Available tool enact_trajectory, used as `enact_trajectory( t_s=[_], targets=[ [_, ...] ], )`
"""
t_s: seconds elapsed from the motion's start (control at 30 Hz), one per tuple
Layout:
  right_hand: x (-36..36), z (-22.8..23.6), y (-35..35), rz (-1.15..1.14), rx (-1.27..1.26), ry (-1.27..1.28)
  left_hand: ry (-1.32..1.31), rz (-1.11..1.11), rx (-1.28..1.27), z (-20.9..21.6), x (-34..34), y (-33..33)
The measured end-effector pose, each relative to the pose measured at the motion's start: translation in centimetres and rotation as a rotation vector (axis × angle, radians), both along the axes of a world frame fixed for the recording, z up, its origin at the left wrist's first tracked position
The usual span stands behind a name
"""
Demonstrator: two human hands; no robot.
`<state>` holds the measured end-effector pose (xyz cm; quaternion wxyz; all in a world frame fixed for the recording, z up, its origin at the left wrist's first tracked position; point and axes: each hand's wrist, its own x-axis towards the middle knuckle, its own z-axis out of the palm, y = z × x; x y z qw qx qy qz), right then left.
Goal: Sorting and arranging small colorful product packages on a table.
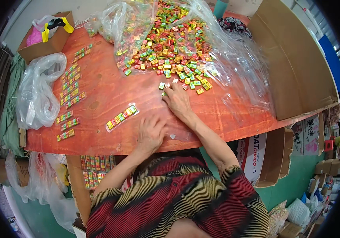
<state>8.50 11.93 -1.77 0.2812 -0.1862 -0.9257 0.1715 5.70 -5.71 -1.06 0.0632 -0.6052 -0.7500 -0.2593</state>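
On the red tabletop my right hand (178, 102) reaches to the near edge of a spread of small colourful boxes (178, 47). Its fingers are bent down and pinch at a small green-and-white box (163, 94), partly hidden by them. My left hand (151, 131) hovers low over the table near its front edge, smeared by motion, so its grip does not show. Left of it lies a clear narrow tray (122, 117) holding a row of several small boxes in yellow, red and green. A clear plastic piece (180, 134) lies beneath my right forearm.
Filled strips of boxes (70, 91) line the left side of the table, beside a crumpled clear bag (39, 91). A carton (47, 35) stands far left. Clear trays (245, 63) heap on the right before a tall cardboard box (293, 59). Below, a carton holds filled strips (97, 170).
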Motion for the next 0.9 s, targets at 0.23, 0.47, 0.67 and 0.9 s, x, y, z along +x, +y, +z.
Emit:
enact_trajectory(
  t_s=[0.23, 0.47, 0.67, 0.9],
  targets=[
    [2.9, 0.5, 1.6, 0.263, -0.089, -0.022, -0.282, 0.113, 0.137, 1.0, -2.8, 6.8],
    [4.4, 0.1, 1.9, 0.221, -0.05, -0.037, -0.063, 0.153, 0.025, -0.6, -3.3, 7.9],
    [4.8, 2.1, 1.5, 0.063, -0.139, -0.055, -0.146, 0.256, -0.028, 0.3, -3.2, 7.5],
    [2.3, 1.2, 1.8, 0.042, 0.163, -0.229, -0.057, 0.25, -0.058, -0.1, -5.2, 7.6]
  ],
)
